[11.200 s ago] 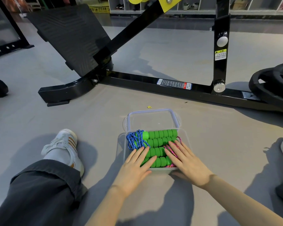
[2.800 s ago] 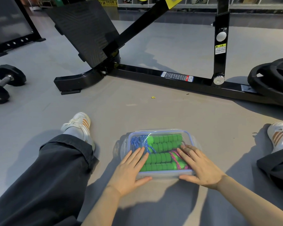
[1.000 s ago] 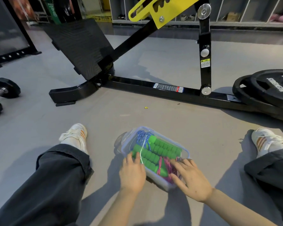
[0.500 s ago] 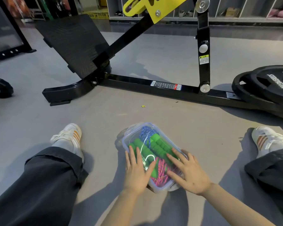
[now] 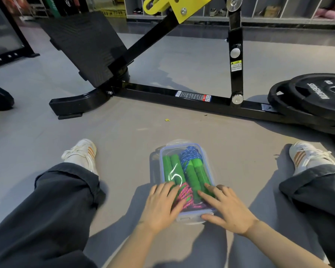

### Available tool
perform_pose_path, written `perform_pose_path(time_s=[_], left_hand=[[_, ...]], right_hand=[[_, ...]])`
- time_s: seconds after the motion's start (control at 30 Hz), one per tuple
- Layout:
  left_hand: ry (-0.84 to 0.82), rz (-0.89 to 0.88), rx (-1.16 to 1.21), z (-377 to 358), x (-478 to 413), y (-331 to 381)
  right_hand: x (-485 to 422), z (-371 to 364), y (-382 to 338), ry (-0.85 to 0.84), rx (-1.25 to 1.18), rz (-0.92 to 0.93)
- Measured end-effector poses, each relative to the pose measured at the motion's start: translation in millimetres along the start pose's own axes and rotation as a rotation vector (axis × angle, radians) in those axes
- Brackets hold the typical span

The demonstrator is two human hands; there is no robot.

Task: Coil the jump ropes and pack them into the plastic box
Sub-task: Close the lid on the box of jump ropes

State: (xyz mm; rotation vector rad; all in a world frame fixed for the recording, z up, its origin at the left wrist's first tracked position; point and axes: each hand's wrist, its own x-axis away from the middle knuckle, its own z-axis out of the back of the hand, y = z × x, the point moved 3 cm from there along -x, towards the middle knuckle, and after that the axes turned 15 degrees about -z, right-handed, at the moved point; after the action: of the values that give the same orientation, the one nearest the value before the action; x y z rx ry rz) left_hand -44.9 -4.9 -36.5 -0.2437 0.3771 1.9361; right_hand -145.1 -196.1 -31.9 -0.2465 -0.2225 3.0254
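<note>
- Plastic box (image 5: 190,217), lidded, on the floor (image 5: 124,136) between the legs, long axis pointing away from the person.
- Jump ropes (image 5: 191,175) inside, green handles lengthwise.
- Left hand (image 5: 160,206) and right hand (image 5: 229,210) press its near end, fingers (image 5: 206,198) spread flat.

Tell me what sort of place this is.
Most likely a gym: stacked weight plates lie on the floor, a black machine frame carries a footplate, and a dumbbell shows at the left edge.
</note>
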Motion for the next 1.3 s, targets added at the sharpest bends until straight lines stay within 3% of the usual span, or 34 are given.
perform_pose_path(time_s=[0.17, 0.27, 0.67, 0.9, 1.07, 1.3], left_hand=[[-0.247, -0.002, -0.050, -10.8, 21.6, 1.0], [-0.276, 0.026, -0.025, -13.1, 21.2, -0.6], [-0.053, -0.047, -0.009, -18.0, 22.3, 1.0], [-0.098, -0.046, -0.043, -22.9, 20.7, -2.4], [-0.143, -0.083, -0.119, -18.6, 17.1, -8.7], [-0.159, -0.170, -0.155, 11.4, 0.4, -44.0]], right_hand=[[-7.7, -3.4, 3.6, -0.021, 0.034, 0.069], [-8.7, -5.4, 2.8, -0.021, 0.045, 0.068], [-9.9, -13.5, 10.1, 0.046, 0.065, 0.135], [-11.9, -16.1, 5.7, 0.118, 0.075, 0.127], [-12.6, -13.0, 0.4, 0.115, 0.055, 0.063], [-8.8, -18.2, -45.5, 0.165, -0.049, -0.253]])
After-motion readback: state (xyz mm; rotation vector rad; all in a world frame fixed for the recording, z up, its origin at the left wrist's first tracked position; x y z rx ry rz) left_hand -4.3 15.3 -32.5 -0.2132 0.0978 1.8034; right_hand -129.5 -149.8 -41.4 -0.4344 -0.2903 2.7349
